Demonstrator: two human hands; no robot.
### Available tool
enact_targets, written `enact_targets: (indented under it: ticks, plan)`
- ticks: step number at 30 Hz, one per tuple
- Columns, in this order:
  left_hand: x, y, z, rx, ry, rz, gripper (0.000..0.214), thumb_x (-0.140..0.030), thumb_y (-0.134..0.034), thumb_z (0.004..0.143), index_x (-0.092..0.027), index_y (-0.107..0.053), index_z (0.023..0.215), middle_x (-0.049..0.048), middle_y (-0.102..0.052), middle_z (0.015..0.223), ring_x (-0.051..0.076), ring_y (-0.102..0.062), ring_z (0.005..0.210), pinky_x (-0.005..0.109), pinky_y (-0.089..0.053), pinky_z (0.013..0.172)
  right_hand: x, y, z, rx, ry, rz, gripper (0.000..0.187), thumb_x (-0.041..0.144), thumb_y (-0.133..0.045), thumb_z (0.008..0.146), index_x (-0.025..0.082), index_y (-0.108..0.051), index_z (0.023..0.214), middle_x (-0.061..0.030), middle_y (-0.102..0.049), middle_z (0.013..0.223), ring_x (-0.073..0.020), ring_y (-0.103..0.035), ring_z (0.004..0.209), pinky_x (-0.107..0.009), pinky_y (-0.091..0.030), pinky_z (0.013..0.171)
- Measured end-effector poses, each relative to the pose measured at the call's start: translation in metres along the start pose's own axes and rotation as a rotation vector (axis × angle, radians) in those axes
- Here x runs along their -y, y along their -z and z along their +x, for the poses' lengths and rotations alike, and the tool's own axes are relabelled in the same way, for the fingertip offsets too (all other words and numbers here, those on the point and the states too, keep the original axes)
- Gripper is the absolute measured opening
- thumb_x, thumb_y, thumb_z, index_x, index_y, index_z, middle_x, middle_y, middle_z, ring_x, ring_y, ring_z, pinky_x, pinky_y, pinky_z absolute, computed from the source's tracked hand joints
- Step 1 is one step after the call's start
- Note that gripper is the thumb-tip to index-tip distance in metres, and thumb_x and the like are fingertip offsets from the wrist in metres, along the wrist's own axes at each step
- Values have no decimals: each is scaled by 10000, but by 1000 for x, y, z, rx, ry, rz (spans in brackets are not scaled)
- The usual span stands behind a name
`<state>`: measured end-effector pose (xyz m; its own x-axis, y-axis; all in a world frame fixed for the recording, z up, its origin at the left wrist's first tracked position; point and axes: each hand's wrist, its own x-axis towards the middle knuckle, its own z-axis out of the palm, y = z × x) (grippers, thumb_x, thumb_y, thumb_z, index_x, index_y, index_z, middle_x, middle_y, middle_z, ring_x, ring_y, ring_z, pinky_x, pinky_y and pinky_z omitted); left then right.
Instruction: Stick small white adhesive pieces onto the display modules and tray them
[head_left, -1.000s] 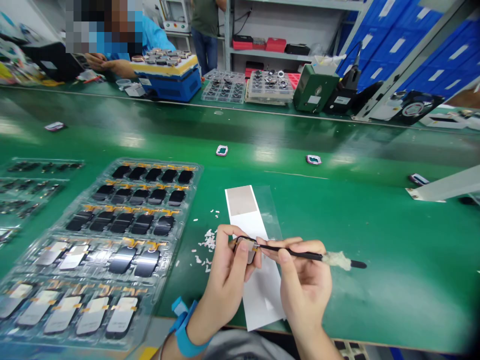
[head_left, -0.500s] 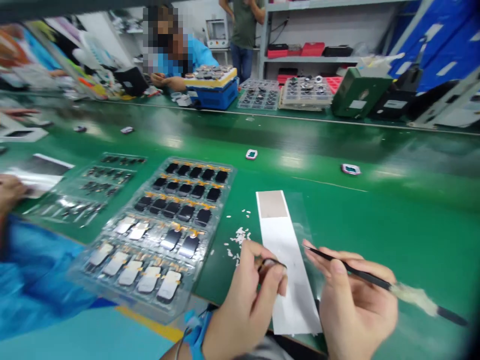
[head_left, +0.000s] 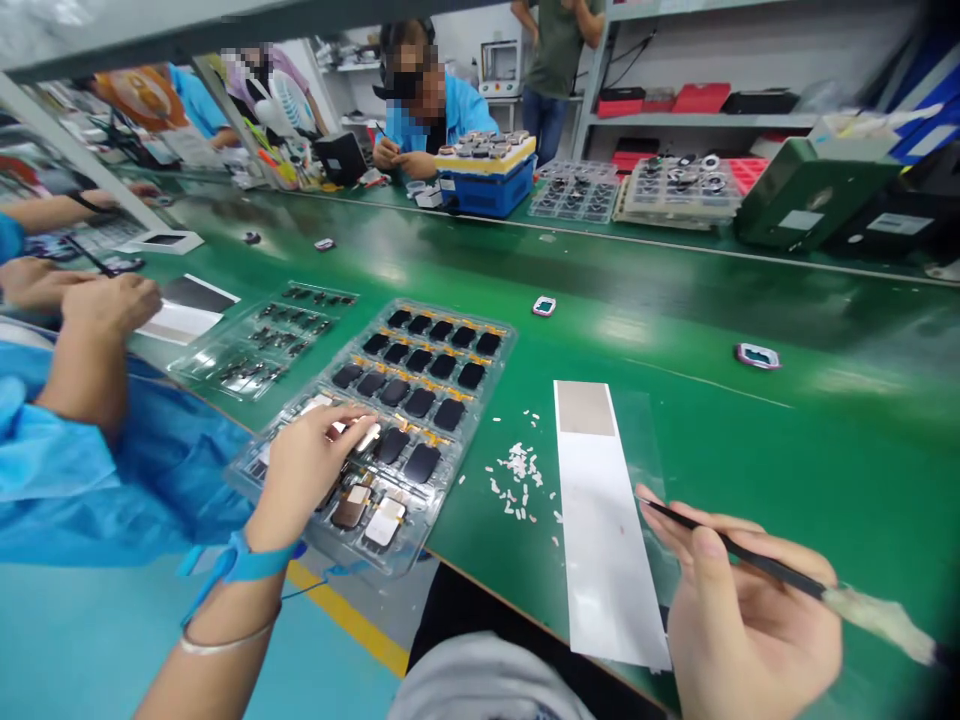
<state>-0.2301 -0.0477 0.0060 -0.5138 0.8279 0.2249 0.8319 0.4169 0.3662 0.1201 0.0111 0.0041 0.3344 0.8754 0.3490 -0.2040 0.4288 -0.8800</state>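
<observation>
My left hand (head_left: 311, 460) reaches over a clear plastic tray (head_left: 411, 553) and pinches a small watch-type display (head_left: 367, 437) with a pale, shiny face, low at one of the pockets. Rows of dark displays with orange flex tails fill the tray's far part; some nearer ones carry white backing. My fingers cover part of the held display and its pocket. My right hand (head_left: 765, 610) grips black tweezers (head_left: 772, 568), wrapped with pale tape near the rear, their tip pointing left. Beside that tip lies a long white strip sheet (head_left: 607, 530) with a beige patch at its far end.
Small white scraps (head_left: 517, 465) lie scattered between tray and sheet. Another clear tray (head_left: 225, 345) of small parts sits to the left, near a co-worker's hands (head_left: 109, 300). Watch cases (head_left: 757, 356) rest further back. A blue box (head_left: 487, 192) stands across the bench, before another person.
My left hand has moved left from above the white sheet to the tray, carrying the small display. My right hand still holds the tweezers beside the sheet. The camera view has turned left.
</observation>
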Motion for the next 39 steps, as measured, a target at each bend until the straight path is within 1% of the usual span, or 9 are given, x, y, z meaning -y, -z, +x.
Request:
enact_targets:
  ticks: [5, 9, 15, 21, 24, 26, 29, 34, 39]
  plan:
    - [1, 4, -7, -62, -97, 104, 406, -460, -498, 938, -147, -702, 1097, 143, -668, 999, 309, -630, 881, 387, -459, 786, 1, -2, 0, -13, 0, 46, 211, 65, -757, 788, 152, -590, 882, -37, -701, 831, -209, -755, 803, -373, -694, 726]
    - [-5, 2, -15, -37, -201, 105, 378, -466, -466, 966, -184, -718, 966, 121, -695, 991, 303, -629, 975, 396, -466, 893, 1, -3, 0, -46, -11, -2, 212, 87, -773, 774, 158, -593, 860, -27, -694, 818, -209, -755, 779, -393, -695, 711]
    - [-25, -4, -25, 100, -233, 118, 318, -431, -543, 909, -184, -725, 993, 115, -731, 965, 310, -668, 926, 388, -502, 829, -2, -1, 0, -18, -36, -3, 226, 118, -793, 766, 164, -597, 870, -34, -702, 832, -228, -756, 792, -415, -680, 716]
    - [-51, 8, -18, 131, -154, 101, 241, -327, -457, 911, -194, -634, 815, 76, -686, 735, 271, -650, 691, 347, -468, 635, 3, 12, 8, 93, -152, -19, 138, 192, -727, 845, 179, -627, 940, -47, -714, 872, -254, -756, 832, -437, -638, 773]
    - [-86, 6, -36, 240, -148, -294, 217, -340, -404, 989, -220, -568, 913, 27, -701, 758, 202, -652, 667, 289, -486, 620, 12, 16, 22, 320, -124, -140, 82, 225, -598, 930, 195, -675, 934, -52, -675, 871, -217, -713, 825, -373, -591, 744]
    - [-117, -3, -54, 350, -127, -746, 211, -357, -386, 1026, -231, -553, 1054, 47, -731, 900, 187, -671, 730, 300, -523, 702, 18, 14, 31, 495, 1, -293, 171, 199, -538, 945, 210, -696, 882, -41, -627, 842, -178, -656, 784, -307, -549, 673]
    - [-158, -24, -76, 512, -45, -1106, 271, -391, -409, 1036, -242, -533, 1225, 70, -721, 976, 191, -673, 758, 320, -534, 743, 23, 7, 39, 682, 237, -495, 118, 181, -583, 904, 217, -685, 951, -34, -617, 844, -157, -624, 718, -264, -522, 576]
    - [-189, -59, -76, 618, -72, -1283, 219, -406, -498, 1006, -211, -598, 1020, -12, -585, 714, 148, -574, 628, 252, -464, 617, 7, 0, 39, 742, 556, -694, 102, 142, -600, 919, 204, -644, 987, -43, -681, 865, -150, -688, 703, -248, -561, 562]
    - [-190, -72, -69, 656, -110, -1251, 225, -422, -510, 1003, -209, -563, 958, -18, -562, 737, 119, -517, 606, 226, -415, 579, -9, 5, 36, 735, 575, -680, 107, 135, -580, 944, 205, -635, 1003, -40, -731, 876, -154, -725, 715, -265, -600, 589]
